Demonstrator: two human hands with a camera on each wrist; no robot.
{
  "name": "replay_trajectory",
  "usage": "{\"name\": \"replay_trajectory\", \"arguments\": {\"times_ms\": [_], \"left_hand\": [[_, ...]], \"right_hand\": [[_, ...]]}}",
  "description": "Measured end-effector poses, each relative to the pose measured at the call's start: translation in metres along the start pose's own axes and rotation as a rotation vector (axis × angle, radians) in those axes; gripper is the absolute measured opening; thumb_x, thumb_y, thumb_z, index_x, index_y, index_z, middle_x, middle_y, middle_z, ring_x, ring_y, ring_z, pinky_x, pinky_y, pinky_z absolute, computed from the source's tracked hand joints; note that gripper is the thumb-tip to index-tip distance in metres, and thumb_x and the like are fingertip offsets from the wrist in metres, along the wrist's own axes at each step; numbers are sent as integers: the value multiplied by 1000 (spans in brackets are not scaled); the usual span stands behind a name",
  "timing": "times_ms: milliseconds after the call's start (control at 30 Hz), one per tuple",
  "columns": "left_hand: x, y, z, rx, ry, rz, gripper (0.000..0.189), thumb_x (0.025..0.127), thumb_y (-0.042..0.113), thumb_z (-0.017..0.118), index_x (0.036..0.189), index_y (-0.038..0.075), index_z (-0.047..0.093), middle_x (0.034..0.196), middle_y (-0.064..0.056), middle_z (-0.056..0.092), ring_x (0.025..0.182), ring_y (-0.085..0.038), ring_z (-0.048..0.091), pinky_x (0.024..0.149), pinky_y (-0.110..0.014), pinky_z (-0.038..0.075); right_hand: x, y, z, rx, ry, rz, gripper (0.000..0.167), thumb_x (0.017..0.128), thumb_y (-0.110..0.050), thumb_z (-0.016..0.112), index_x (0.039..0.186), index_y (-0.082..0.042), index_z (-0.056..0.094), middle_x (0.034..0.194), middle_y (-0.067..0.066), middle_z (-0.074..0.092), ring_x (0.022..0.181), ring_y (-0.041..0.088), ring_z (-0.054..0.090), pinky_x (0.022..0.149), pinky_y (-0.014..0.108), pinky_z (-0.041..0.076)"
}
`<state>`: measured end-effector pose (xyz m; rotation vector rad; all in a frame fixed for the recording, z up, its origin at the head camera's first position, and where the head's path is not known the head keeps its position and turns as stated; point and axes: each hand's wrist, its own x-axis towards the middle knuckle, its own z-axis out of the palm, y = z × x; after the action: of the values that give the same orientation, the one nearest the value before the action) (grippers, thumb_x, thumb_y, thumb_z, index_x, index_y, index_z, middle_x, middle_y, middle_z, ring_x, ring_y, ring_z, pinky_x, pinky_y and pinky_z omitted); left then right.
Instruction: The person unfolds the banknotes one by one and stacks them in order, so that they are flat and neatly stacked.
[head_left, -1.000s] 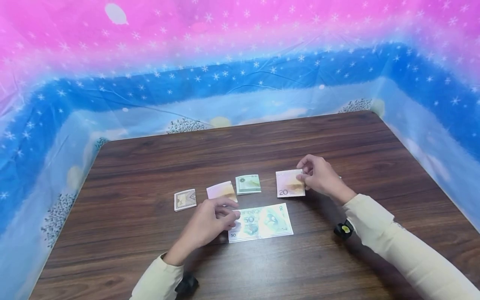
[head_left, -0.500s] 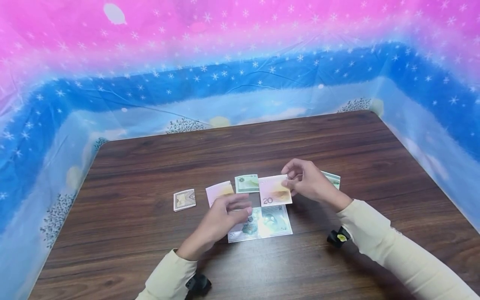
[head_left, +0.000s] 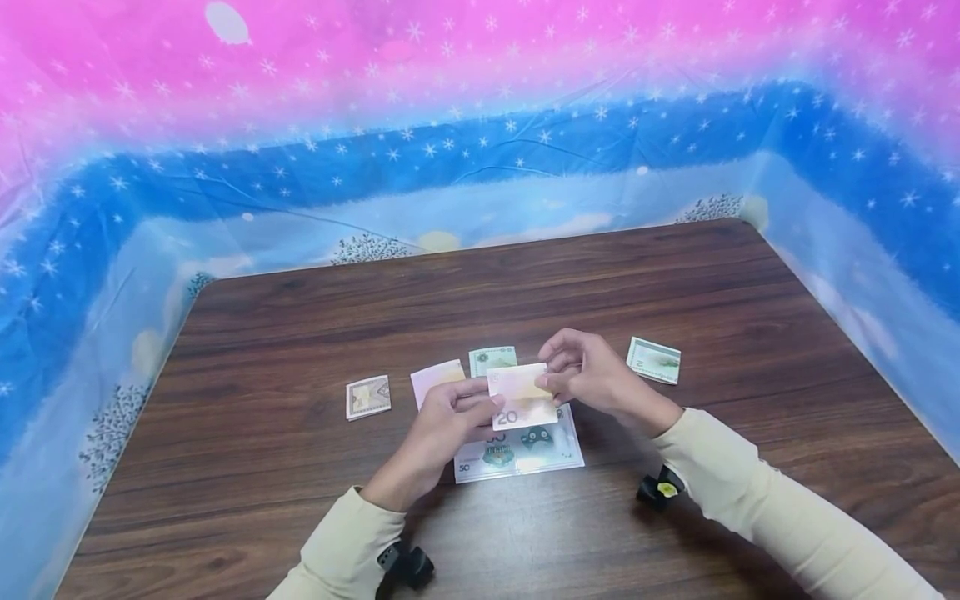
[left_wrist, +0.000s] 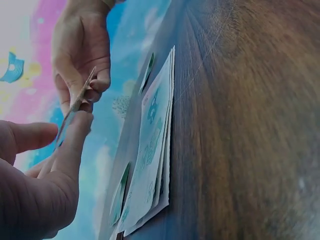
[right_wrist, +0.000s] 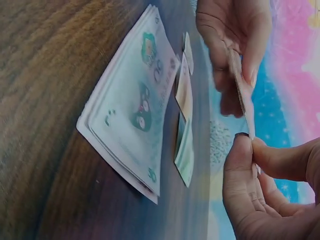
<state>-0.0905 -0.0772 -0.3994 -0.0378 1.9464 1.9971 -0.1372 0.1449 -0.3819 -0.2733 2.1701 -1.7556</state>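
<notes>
A folded pink-and-yellow banknote marked 20 (head_left: 521, 396) is held up off the table between both hands. My right hand (head_left: 600, 383) pinches its right edge between thumb and fingers. On its left edge lie the thumb and fingers of my left hand (head_left: 427, 433), the fingers behind the note. Below the hands lies a stack of green banknotes marked 50 (head_left: 517, 458), its layered edges showing in the right wrist view (right_wrist: 132, 110). The raised note covers part of this stack.
Behind the stack stand a folded brown note (head_left: 368, 397), a second pink-and-yellow note (head_left: 437, 379) and a folded green note (head_left: 491, 357). Another folded green note (head_left: 655, 362) lies to the right. All are on a dark wooden table (head_left: 262, 333) before a patterned cloth backdrop (head_left: 450, 158).
My right hand has carried the pink-and-yellow banknote leftward and over the 50 stack. My left hand has left the stack and taken the note's left edge. The right-hand green note is uncovered.
</notes>
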Motion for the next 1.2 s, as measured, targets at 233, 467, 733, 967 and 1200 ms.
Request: {"name": "replay_trajectory", "arguments": {"times_ms": [233, 467, 733, 967, 1200], "left_hand": [[-3, 4, 0, -50, 37, 7, 38, 97, 2, 62, 131, -14, 56, 118, -29, 67, 95, -24, 72, 86, -37, 60], [-4, 6, -2, -101, 6, 12, 42, 103, 11, 58, 135, -14, 52, 122, -31, 65, 102, -28, 71, 89, -37, 58], [-2, 7, -3, -124, 15, 15, 45, 103, 15, 59, 139, -9, 50, 123, -28, 66, 106, -31, 70, 91, -38, 58], [0, 7, -2, -135, -14, 27, 44, 102, 17, 61, 138, -5, 51, 126, -27, 65, 106, -29, 70, 92, -39, 57], [2, 5, -1, -146, -15, 52, 42, 100, 14, 65, 135, -6, 54, 124, -29, 65, 100, -25, 72, 90, -39, 58]], "right_hand": [[1, 7, 7, 21, 44, 45, 18, 87, 2, 76, 96, 7, 60, 80, 12, 68, 68, 20, 68, 68, 40, 63], [-2, 8, 13, -14, 54, 54, 17, 87, -1, 77, 98, 8, 68, 87, 16, 70, 72, 22, 70, 73, 41, 62], [-7, 5, 19, -70, 49, 72, 42, 83, -21, 86, 113, 4, 70, 98, 13, 72, 85, 21, 71, 78, 35, 59], [-12, 1, 28, -1, -26, 83, 58, 84, -28, 85, 127, 4, 63, 115, 14, 71, 98, 24, 72, 87, 35, 58], [-14, 0, 35, 39, -62, 50, 58, 84, -26, 85, 128, 4, 63, 121, 16, 69, 107, 25, 70, 93, 36, 56]]}}
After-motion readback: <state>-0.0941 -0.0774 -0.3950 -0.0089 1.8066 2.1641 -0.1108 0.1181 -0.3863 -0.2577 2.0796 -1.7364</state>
